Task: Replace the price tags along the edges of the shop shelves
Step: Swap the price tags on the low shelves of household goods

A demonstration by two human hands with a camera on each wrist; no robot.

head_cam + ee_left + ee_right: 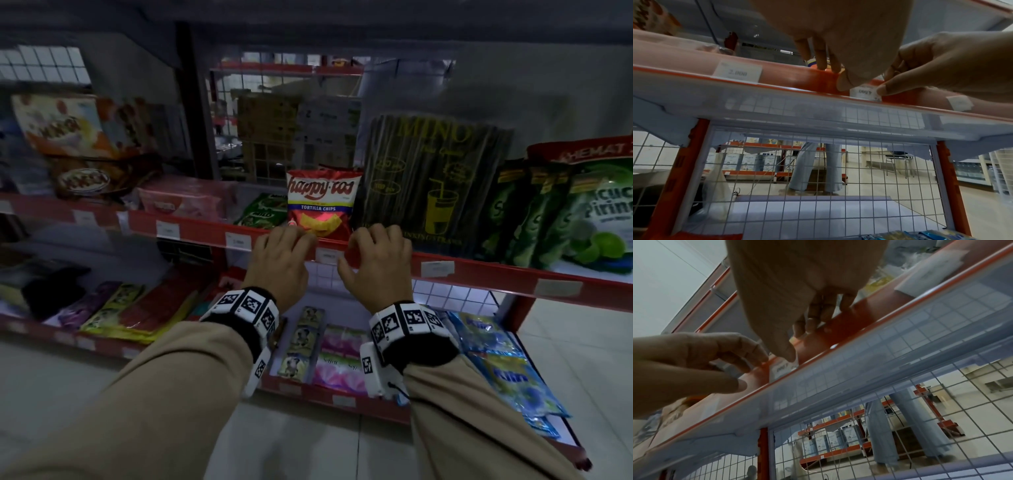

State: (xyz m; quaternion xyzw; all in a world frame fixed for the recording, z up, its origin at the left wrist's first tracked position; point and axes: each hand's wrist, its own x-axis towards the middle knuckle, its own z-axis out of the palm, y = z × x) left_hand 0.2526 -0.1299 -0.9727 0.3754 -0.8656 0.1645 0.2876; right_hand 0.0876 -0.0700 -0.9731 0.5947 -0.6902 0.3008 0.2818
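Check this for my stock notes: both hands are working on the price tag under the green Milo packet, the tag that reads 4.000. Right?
Not quite. The price tag between the left hand and right hand sits under the red Happy Tos tortilla chips bag, not the green packet, as the head view shows. The 4.000, printed upside down, shows in the left wrist view.

You're in tan sleeves, black cuffs, and white wrist bands covered in black-and-white square code markers, both sides
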